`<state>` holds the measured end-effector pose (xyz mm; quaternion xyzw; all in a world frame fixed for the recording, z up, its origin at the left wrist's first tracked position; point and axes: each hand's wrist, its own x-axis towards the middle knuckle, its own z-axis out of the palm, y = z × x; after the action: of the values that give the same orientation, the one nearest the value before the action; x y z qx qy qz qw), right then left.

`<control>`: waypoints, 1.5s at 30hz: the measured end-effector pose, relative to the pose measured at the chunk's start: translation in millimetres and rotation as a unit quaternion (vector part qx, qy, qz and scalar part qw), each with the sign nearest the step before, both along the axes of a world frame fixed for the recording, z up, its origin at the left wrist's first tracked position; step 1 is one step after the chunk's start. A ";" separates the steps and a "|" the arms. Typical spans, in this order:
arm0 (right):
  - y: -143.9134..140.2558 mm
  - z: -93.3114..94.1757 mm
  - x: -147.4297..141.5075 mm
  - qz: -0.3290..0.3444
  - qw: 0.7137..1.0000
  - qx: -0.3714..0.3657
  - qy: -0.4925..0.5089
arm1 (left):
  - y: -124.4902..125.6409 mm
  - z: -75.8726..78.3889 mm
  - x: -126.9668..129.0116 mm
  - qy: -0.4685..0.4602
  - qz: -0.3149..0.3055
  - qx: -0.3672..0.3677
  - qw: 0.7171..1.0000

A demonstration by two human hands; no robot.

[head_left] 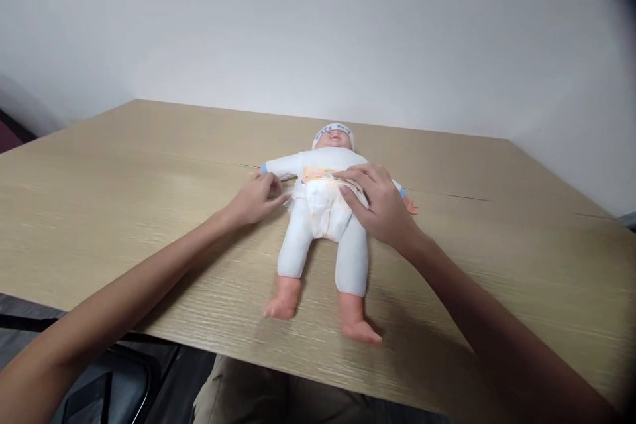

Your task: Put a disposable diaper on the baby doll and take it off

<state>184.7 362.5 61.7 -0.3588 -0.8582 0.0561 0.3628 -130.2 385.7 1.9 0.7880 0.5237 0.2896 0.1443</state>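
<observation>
The left hand [257, 199] lies low on the tabletop at the doll's side, fingers curled loosely together, their tips pinching the edge of the white disposable diaper [322, 209] where it flares out at the hip. The right hand [380, 202] is spread wide and flat, palm down, over the other side of the diaper; its fingers [354, 175] reach across to the waistband, pressing on the orange-printed strip there, and it grips nothing.

The soft-bodied baby doll in a white one-piece suit [325, 212] lies on its back near the middle of the pale wood-grain table [124, 212], head pointing away from the person, feet toward the near edge. Its 2 arms stretch out sideways, each ending in a light blue cuff; the arm on the right side is mostly hidden under the right hand. The legs are slightly parted, and the 2 bare feet of peach-coloured plastic stick out of the fabric legs. A white cap with dark lettering [333, 130] sits on the head.

The diaper looks puffy and crinkled. The table surface is matt laminate with fine straight grain, and a thin seam line runs across it behind the doll.
</observation>
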 end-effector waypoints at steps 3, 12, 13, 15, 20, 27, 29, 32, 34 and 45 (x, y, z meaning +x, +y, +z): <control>13.0 12.3 -22.7 0.015 0.999 0.005 -0.037 | 1.1 -2.1 -6.5 0.050 0.003 -0.047 0.998; 33.4 17.4 -51.8 0.016 0.992 -0.061 -0.108 | 42.2 21.5 -5.1 -0.157 0.003 -0.208 0.965; 33.3 17.2 -51.3 0.018 0.992 -0.066 -0.102 | 43.9 26.3 0.0 -0.194 -0.005 -0.205 0.959; 33.4 17.1 -50.2 0.015 0.993 -0.081 -0.084 | 44.0 35.8 15.8 -0.231 -0.033 -0.180 0.956; 37.5 17.8 -48.6 -0.032 0.985 -0.169 -0.026 | 37.5 46.4 59.2 -0.240 -0.123 -0.123 0.955; 46.7 11.7 -49.4 -0.037 0.975 -0.214 0.050 | 42.1 18.2 59.8 -0.332 -0.154 -0.079 0.927; 48.4 9.4 -50.0 -0.037 0.973 -0.218 0.064 | 43.0 8.7 57.9 -0.314 -0.109 -0.057 0.941; 48.9 7.2 -51.0 -0.029 0.973 -0.216 0.075 | 45.3 1.0 58.0 -0.300 -0.068 -0.054 0.950; 47.8 6.6 -51.8 -0.025 0.973 -0.216 0.083 | 47.4 0.6 58.4 -0.318 -0.090 -0.078 0.941; 45.8 6.3 -53.9 -0.063 0.982 -0.155 0.088 | 46.9 5.8 64.2 -0.326 -0.051 -0.084 0.940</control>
<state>130.8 408.4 68.0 -0.4576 -0.7794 0.1967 0.3800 -66.0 432.6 7.8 0.6610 0.4294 0.4777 0.3880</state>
